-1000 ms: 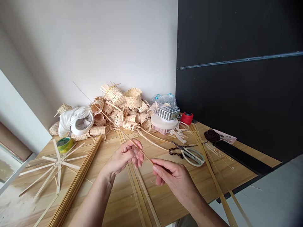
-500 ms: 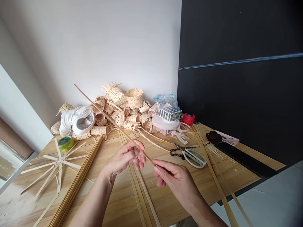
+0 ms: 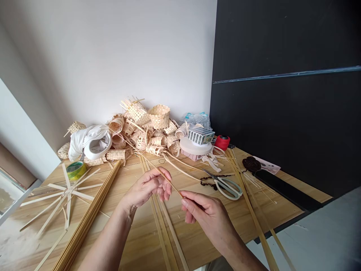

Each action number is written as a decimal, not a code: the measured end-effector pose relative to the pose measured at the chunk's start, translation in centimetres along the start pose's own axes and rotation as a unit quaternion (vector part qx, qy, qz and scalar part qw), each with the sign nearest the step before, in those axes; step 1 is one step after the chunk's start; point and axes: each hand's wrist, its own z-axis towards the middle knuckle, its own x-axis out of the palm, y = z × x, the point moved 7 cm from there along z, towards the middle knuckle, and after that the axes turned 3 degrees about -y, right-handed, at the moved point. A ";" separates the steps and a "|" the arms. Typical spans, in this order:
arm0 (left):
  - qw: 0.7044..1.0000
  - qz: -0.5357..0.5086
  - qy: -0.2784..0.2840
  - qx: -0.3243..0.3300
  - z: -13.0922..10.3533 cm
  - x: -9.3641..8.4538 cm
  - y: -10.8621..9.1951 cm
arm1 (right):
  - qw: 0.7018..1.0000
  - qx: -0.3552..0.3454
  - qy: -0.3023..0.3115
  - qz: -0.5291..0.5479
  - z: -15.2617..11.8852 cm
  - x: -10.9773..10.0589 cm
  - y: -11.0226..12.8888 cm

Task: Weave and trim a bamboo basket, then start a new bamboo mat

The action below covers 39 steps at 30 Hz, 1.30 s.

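A thin bamboo strip [image 3: 175, 189] slants up and away from me between my two hands. My right hand [image 3: 207, 212] pinches its near end between thumb and forefinger. The fingers of my left hand [image 3: 150, 186] are curled round the same strip a little farther along. Its far end reaches toward the pile of woven pieces at the back. Below my hands, several flat bamboo strips [image 3: 162, 229] lie lengthwise on the wooden table [image 3: 135, 233]. A thick bundle of strips [image 3: 87, 218] rests to the left of my left forearm.
Small woven baskets [image 3: 159, 116] are heaped against the wall. Scissors [image 3: 227, 187] lie right of my hands, near red thread [image 3: 222, 142] and dark yarn [image 3: 251, 164]. Tape [image 3: 76, 170], a white cloth item [image 3: 90, 143] and crossed strips [image 3: 69, 192] are at left; more strips [image 3: 254, 210] at right.
The held strip has tilted: its far end has dropped from in front of the wall to the level of the woven pile. Both hands keep nearly the same place and grip.
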 end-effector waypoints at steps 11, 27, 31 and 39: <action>1.000 -0.014 -0.018 0.005 0.0 -0.4 -0.2 | 0.991 -0.084 -0.037 -0.098 -0.4 -0.6 2.0; 0.997 0.003 -0.078 0.002 0.1 -1.4 -0.2 | 1.000 0.021 0.000 0.002 0.1 -0.1 0.8; 0.996 0.026 -0.084 -0.002 0.2 -1.5 -0.2 | 1.000 0.015 0.002 -0.019 0.1 0.2 0.7; 0.997 0.023 -0.079 0.000 0.2 -1.8 -0.1 | 0.998 0.024 0.054 0.004 0.0 1.2 0.8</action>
